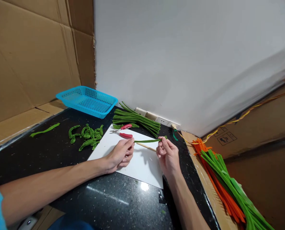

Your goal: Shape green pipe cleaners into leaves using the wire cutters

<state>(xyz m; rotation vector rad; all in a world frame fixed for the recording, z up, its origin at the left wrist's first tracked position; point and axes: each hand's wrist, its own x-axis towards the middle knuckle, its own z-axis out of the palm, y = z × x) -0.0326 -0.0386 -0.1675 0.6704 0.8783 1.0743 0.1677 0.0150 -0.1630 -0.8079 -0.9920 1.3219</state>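
Observation:
My left hand [120, 155] and my right hand [168, 155] pinch the two ends of one green pipe cleaner [147, 141], stretched level above a white sheet [137, 166]. A thin wooden stick [146, 146] lies on the sheet just under it, between my hands. Red-handled cutters [123, 131] rest at the sheet's far edge. Behind them lies a bundle of straight green pipe cleaners [137, 119]. Several bent green pieces [87, 136] are scattered to the left on the black counter [48, 153].
A blue plastic basket [87, 101] stands at the back left against cardboard. One green piece [44, 130] lies apart at the far left. Orange and green pipe cleaners [228, 185] are piled on a cardboard ledge at the right. A white wall rises behind.

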